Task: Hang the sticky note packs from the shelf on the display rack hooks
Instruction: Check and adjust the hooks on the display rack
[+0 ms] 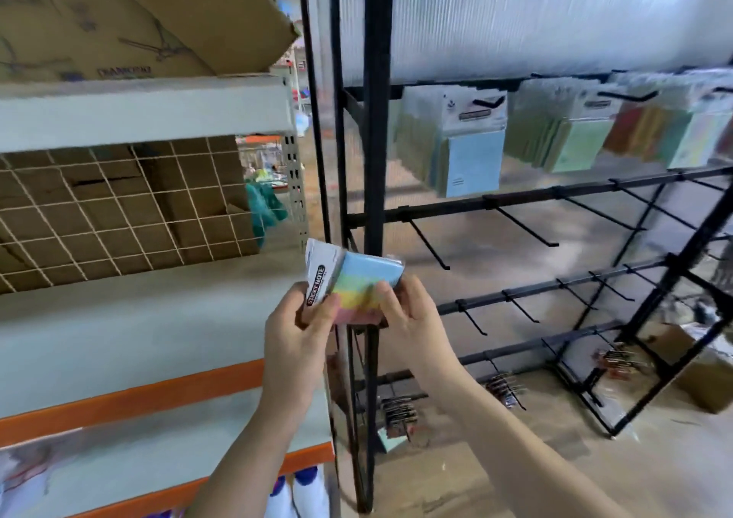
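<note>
Both my hands hold a sticky note pack (359,279) with rainbow pastel notes and a white header card, in front of the black display rack (375,184). My left hand (295,339) grips the header end, my right hand (408,315) grips the coloured pad end. Bare black hooks (430,246) stick out from the rack's middle bars to the right. On the top bar hang several packs (472,144) in blue, green and mixed colours. The grey shelf (131,307) lies to my left.
Cardboard boxes (131,17) sit on the upper shelf, and a white wire grid (119,208) stands behind the middle shelf. Small packs hang on the rack's lowest hooks (505,388). A cardboard box (702,374) rests on the floor at right. Bottles (301,493) stand below the shelf.
</note>
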A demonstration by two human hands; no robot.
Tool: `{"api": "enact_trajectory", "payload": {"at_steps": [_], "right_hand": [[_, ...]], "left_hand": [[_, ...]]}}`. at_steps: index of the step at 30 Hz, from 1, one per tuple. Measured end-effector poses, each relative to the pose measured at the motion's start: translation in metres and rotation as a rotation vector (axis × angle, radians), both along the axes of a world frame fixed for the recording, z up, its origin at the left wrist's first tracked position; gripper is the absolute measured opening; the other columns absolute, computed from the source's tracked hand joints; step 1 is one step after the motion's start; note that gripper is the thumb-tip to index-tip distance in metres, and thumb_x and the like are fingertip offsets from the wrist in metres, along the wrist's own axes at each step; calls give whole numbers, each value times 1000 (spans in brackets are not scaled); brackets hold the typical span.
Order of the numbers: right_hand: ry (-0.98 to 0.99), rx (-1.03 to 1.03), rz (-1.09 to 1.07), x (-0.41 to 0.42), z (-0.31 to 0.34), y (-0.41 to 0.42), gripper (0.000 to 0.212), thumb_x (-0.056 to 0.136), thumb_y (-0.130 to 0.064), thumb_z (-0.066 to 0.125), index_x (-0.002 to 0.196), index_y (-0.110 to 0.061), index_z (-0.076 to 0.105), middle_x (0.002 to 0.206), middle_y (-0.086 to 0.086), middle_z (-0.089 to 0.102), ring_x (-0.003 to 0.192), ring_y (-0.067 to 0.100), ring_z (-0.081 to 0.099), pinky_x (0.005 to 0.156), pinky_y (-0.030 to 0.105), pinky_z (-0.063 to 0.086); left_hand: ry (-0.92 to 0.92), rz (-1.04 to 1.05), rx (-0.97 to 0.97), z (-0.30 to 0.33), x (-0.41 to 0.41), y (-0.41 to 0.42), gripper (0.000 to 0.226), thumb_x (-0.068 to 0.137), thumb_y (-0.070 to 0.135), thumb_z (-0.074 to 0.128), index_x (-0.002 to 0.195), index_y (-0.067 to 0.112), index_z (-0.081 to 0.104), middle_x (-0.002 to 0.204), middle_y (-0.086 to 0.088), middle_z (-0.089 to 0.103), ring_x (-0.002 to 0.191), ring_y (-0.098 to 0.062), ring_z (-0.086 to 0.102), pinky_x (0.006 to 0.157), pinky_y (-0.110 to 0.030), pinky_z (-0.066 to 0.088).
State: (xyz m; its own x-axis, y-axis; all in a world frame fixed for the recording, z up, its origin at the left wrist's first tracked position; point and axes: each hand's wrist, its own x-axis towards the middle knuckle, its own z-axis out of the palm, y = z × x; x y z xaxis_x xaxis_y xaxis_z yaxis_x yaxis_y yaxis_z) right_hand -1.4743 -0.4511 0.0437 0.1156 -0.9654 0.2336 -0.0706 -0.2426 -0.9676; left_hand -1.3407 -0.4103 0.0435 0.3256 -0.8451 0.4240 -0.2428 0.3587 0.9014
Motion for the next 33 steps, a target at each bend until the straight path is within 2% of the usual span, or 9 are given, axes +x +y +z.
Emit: {"api": "enact_trajectory", "payload": {"at_steps": [4,7,9,12,14,18,23,28,33], "right_hand": [[39,-81,-28,-54,9,10,35,93,-18,59,124,-17,43,106,-8,58,94,5,61,70,14,52],[94,-148,-104,-95,13,14,47,88,-16,66,129,-16,42,116,-9,55,106,2,55,87,15,47],[151,-206,-142,-123,17,18,45,87,-15,68,126,-16,46,117,-8,57,110,2,52,93,11,40],[186,-211,-135,-158,22,26,32,88,-18,66,115,-25,51,107,-19,58,98,-11,54,80,2,41],[185,-172,-97,-178,25,32,23,90,-21,64,109,-28,52,100,-18,60,88,-15,56,69,2,43],[232,-169,-111,-208,28,35,8,91,-27,62,94,-27,54,80,-15,61,68,-13,57,57,5,43],[173,-139,-204,-244,26,26,11,90,-29,63,87,-20,57,77,-1,65,62,-1,54,55,12,43],[98,-147,-230,-275,29,5,7,91,-23,63,86,-25,59,76,-18,67,64,-4,58,58,9,44],[88,-114,-252,-312,38,-26,4,91,-22,64,89,-21,60,80,-5,68,70,5,61,62,18,48]], "left_hand": [[-39,11,-45,10,-49,12,17,81,36,59,95,26,63,80,16,67,76,3,62,63,-8,45],[-85,-4,-37,15,-85,15,19,82,37,61,90,19,64,65,19,62,61,2,54,54,-10,38],[-95,-36,-30,16,-110,17,13,82,36,62,89,25,64,68,19,64,61,1,55,53,-13,40],[-89,-120,14,15,-146,22,23,77,49,61,90,30,64,74,7,66,58,-10,54,52,-26,42],[-113,-156,28,13,-168,24,25,74,56,58,88,35,63,78,4,67,63,-14,57,55,-29,44],[-176,-206,28,17,-199,21,16,77,54,57,82,40,60,75,19,64,63,0,56,53,-11,40],[-175,-291,28,25,-231,4,15,82,49,63,87,34,63,80,17,65,73,-1,60,57,-9,43],[-131,-355,45,31,-263,-25,10,85,37,68,87,28,63,81,14,65,73,-1,60,60,-11,45],[28,-387,61,39,-301,-61,14,80,37,70,81,24,64,72,18,67,65,5,60,58,-7,42]]}}
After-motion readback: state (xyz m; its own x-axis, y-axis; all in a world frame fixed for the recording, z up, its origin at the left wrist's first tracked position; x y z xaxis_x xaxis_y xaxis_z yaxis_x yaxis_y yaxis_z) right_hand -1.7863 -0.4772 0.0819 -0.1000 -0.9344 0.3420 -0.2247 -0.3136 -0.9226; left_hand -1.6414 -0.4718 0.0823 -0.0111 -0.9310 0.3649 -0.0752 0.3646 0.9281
